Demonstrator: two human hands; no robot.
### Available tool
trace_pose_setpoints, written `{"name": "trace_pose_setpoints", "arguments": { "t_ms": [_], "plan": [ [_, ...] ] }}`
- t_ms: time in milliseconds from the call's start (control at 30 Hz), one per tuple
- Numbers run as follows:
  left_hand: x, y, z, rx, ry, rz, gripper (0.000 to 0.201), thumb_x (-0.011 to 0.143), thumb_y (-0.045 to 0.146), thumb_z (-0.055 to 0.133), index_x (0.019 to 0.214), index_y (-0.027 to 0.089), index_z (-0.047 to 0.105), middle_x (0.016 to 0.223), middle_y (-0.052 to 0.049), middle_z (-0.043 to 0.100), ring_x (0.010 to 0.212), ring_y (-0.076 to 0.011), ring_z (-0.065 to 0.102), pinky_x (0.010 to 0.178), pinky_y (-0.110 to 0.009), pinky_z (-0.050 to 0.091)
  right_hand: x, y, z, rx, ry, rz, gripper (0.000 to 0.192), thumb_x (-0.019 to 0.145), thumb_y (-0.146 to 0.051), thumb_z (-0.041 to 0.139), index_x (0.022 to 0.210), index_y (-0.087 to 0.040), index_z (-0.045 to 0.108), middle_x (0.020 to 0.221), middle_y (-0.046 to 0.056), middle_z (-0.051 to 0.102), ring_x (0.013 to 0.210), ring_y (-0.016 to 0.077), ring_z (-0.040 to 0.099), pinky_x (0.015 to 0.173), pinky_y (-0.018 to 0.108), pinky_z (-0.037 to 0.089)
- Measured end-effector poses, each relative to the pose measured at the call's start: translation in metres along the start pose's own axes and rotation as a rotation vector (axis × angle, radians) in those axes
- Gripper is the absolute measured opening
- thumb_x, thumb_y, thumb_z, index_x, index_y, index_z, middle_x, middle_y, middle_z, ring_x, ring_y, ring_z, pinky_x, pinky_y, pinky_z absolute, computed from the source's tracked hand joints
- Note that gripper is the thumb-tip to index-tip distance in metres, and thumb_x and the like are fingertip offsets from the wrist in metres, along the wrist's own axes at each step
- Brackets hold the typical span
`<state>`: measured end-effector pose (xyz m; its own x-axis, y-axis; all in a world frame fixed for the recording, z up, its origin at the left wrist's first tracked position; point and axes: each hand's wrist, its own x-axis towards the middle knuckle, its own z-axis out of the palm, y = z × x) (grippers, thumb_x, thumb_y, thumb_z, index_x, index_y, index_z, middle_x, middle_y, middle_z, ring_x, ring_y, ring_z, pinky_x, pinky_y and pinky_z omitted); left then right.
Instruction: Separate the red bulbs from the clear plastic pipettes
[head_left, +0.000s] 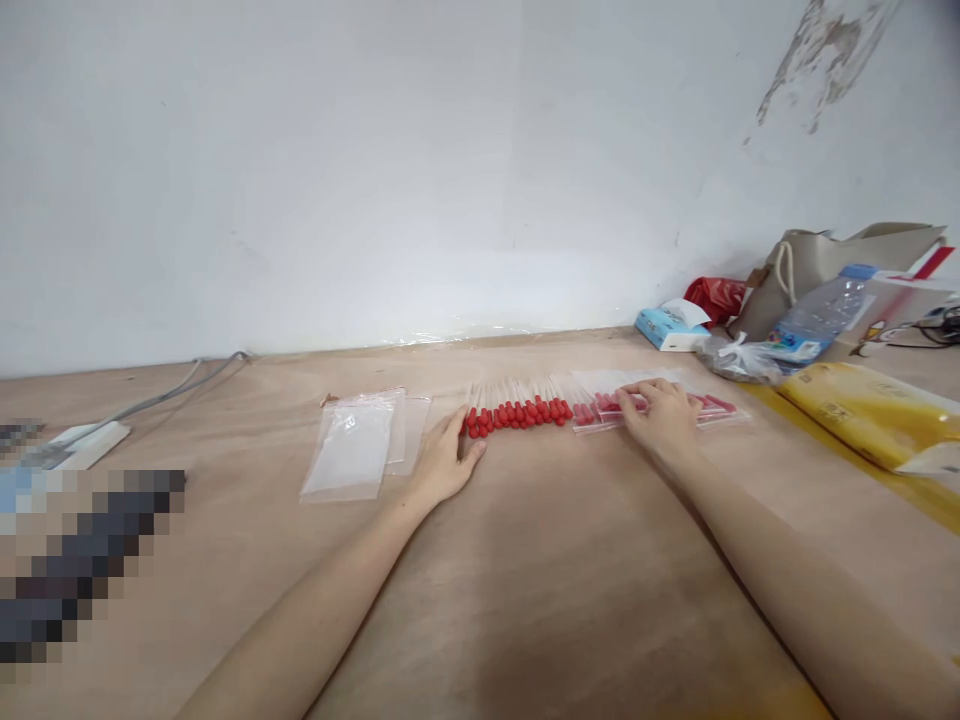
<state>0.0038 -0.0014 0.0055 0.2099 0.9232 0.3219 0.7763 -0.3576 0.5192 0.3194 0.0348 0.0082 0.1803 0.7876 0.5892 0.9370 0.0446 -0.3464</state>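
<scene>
Your left hand (pixel 444 462) lies flat with fingers released, fingertips touching the left end of the row of red-tipped droppers (pixel 517 411). Your right hand (pixel 660 412) rests spread, grasping nothing, on the filled bags (pixel 720 408) just right of that row. Empty clear bags (pixel 352 452) lie left of the row on the counter (pixel 540 580).

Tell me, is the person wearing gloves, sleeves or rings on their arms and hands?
No gloves. Both the left hand and the right hand are bare, and both forearms are bare too, with no sleeve showing as far as the picture's bottom edge. No watch, bracelet or ring can be seen. The fingers look slim, with short nails that seem unpainted, though they are too small to be sure.
</scene>
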Motion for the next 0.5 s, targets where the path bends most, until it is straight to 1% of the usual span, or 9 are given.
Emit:
{"name": "trace_pose_setpoints", "arguments": {
  "t_ms": [100, 167, 233, 300, 400, 500],
  "plan": [
    [-0.003, -0.002, 0.001, 0.020, 0.057, -0.017, 0.055, 0.080, 0.036, 0.050, 0.128, 0.015, 0.035, 0.123, -0.014, 0.048, 0.115, -0.0262, 0.043, 0.096, -0.042, 0.035, 0.001, 0.011, 0.000, -0.018, -0.044, -0.020, 0.027, 0.073, -0.034, 0.046, 0.088, -0.024, 0.066, 0.096, 0.006, 0.062, 0.096, 0.0266, 0.047, 0.084, 0.047, 0.026],
    [-0.005, -0.002, 0.000, 0.056, 0.108, -0.025, 0.052, 0.079, 0.034, 0.052, 0.125, 0.014, 0.039, 0.116, -0.013, 0.052, 0.111, -0.0263, 0.046, 0.094, -0.042, 0.037, 0.000, 0.015, 0.000, -0.041, -0.094, -0.065, 0.030, 0.070, -0.030, 0.047, 0.093, -0.026, 0.066, 0.101, 0.004, 0.062, 0.100, 0.0266, 0.046, 0.088, 0.051, 0.023],
    [-0.005, -0.001, -0.002, 0.086, 0.133, -0.031, 0.050, 0.077, 0.033, 0.053, 0.121, 0.013, 0.041, 0.110, -0.012, 0.055, 0.108, -0.0264, 0.047, 0.093, -0.043, 0.037, -0.001, 0.017, 0.001, -0.060, -0.138, -0.091, 0.033, 0.068, -0.030, 0.048, 0.097, -0.027, 0.065, 0.105, 0.003, 0.061, 0.104, 0.0268, 0.045, 0.091, 0.053, 0.021],
    [-0.005, -0.001, -0.003, 0.089, 0.129, -0.038, 0.050, 0.077, 0.033, 0.054, 0.121, 0.014, 0.041, 0.108, -0.012, 0.056, 0.106, -0.0261, 0.049, 0.092, -0.043, 0.038, -0.002, 0.015, 0.002, -0.068, -0.167, -0.112, 0.035, 0.068, -0.031, 0.048, 0.098, -0.027, 0.064, 0.108, 0.003, 0.060, 0.105, 0.0267, 0.045, 0.092, 0.056, 0.018],
    [-0.005, -0.002, -0.003, 0.048, 0.102, -0.029, 0.050, 0.077, 0.032, 0.054, 0.123, 0.016, 0.039, 0.111, -0.011, 0.055, 0.106, -0.0247, 0.050, 0.092, -0.042, 0.038, -0.002, 0.013, 0.005, -0.056, -0.193, -0.159, 0.033, 0.070, -0.031, 0.049, 0.099, -0.027, 0.064, 0.107, 0.003, 0.062, 0.105, 0.0255, 0.048, 0.094, 0.058, 0.015],
    [-0.005, -0.004, -0.003, 0.005, 0.078, -0.018, 0.051, 0.078, 0.031, 0.053, 0.124, 0.017, 0.036, 0.114, -0.011, 0.054, 0.109, -0.0239, 0.049, 0.093, -0.041, 0.038, -0.003, 0.013, 0.008, -0.020, -0.162, -0.191, 0.028, 0.077, -0.034, 0.046, 0.096, -0.028, 0.065, 0.100, 0.002, 0.065, 0.101, 0.0237, 0.052, 0.095, 0.059, 0.011]
  ]
}}
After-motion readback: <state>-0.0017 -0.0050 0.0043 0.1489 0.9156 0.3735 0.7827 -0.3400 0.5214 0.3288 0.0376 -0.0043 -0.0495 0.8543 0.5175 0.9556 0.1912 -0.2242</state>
